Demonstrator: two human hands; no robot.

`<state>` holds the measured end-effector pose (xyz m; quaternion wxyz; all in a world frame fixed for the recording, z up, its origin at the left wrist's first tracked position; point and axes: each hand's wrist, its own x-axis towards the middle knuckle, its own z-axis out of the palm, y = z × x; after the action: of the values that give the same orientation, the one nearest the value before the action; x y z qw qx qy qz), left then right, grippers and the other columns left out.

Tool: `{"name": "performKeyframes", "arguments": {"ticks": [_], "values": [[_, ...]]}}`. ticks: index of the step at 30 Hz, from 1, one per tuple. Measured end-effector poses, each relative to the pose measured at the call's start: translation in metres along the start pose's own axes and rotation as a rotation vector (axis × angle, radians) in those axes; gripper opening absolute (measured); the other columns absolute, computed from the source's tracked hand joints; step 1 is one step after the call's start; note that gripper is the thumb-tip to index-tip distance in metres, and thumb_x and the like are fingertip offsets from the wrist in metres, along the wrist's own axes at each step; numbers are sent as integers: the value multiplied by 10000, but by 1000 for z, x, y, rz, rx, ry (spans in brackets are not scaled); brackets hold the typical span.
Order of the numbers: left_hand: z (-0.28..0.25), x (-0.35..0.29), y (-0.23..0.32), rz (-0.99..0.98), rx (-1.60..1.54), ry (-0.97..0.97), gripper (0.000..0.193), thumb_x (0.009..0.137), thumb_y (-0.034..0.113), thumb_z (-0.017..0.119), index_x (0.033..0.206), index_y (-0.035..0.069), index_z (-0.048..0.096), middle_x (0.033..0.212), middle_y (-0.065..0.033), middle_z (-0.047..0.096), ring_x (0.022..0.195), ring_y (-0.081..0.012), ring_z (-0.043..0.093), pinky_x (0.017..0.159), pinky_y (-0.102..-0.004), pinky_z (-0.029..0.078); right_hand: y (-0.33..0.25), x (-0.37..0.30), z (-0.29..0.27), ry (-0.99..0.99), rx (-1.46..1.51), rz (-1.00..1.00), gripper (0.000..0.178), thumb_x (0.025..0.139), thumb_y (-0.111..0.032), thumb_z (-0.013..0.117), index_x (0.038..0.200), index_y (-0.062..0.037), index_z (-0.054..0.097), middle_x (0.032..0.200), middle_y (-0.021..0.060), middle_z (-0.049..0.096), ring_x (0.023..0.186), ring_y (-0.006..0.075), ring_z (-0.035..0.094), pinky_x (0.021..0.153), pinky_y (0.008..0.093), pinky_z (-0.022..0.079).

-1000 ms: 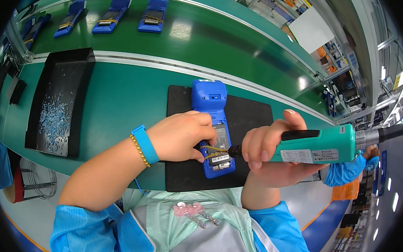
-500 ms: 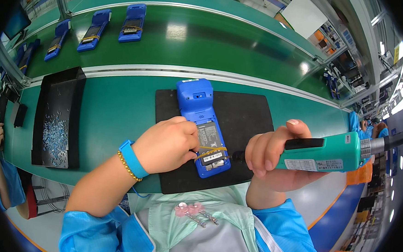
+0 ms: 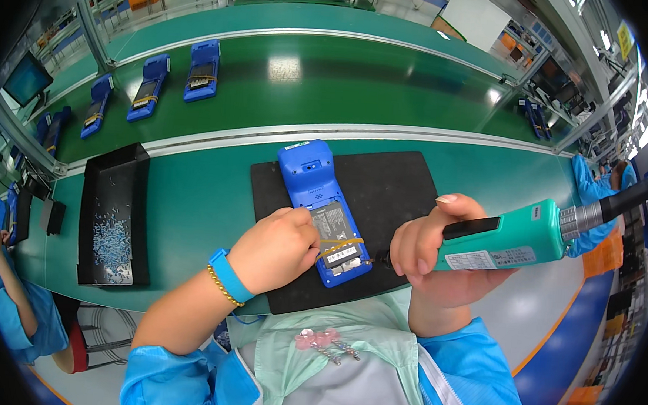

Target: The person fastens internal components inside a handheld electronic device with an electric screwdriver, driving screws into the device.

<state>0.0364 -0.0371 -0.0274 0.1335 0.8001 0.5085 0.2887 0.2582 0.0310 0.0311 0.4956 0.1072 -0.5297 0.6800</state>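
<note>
A blue handheld terminal (image 3: 309,173) lies back side up on a black mat (image 3: 392,178), its dark battery (image 3: 332,222) exposed. A yellow rubber band (image 3: 341,244) crosses its lower part. My left hand (image 3: 280,247) is closed, curled fingers and thumb against the terminal's lower left edge beside the band; the fingertips are partly hidden. My right hand (image 3: 434,243) is wrapped round a green electric screwdriver (image 3: 511,236), held nearly level. Its thin bit points left to the terminal's lower right edge; whether it touches a screw is too small to tell.
On the left stands a black tray (image 3: 139,221) of small screws (image 3: 112,243). Past a metal rail (image 3: 269,132), several banded blue terminals (image 3: 202,72) lie on a green conveyor surface (image 3: 390,84). A co-worker's arm (image 3: 9,280) shows at far left; another person in blue (image 3: 590,190) sits at right.
The whole view has tilted, so the bench appears lower and farther right. The screwdriver bit is slightly nearer the terminal's lower right edge. Both hands keep their grips.
</note>
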Motion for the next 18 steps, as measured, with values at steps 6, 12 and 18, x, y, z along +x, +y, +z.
{"name": "performKeyframes", "arguments": {"ticks": [6,12,18], "values": [[10,-1,8,-48,167,-20,82,765,74,717,786,26,653,823,-135,609,859,-319,605,809,-413,518,-12,-7,7,66,-34,22,1113,866,-875,297,1387,96,452,695,107,612,502,168,518,513,315,452],[31,-10,3,-50,358,1,110,809,92,643,769,-9,631,814,-150,608,875,-326,588,825,-435,495,-29,-16,14,58,-94,-26,977,939,-785,274,1375,68,467,682,98,569,458,183,490,465,338,440],[28,-6,32,-104,544,-45,182,780,71,627,887,-75,639,886,-200,591,880,-326,566,785,-384,520,-40,-28,10,129,-91,-61,908,976,-735,304,1351,77,458,680,84,531,460,175,499,447,322,455]]}}
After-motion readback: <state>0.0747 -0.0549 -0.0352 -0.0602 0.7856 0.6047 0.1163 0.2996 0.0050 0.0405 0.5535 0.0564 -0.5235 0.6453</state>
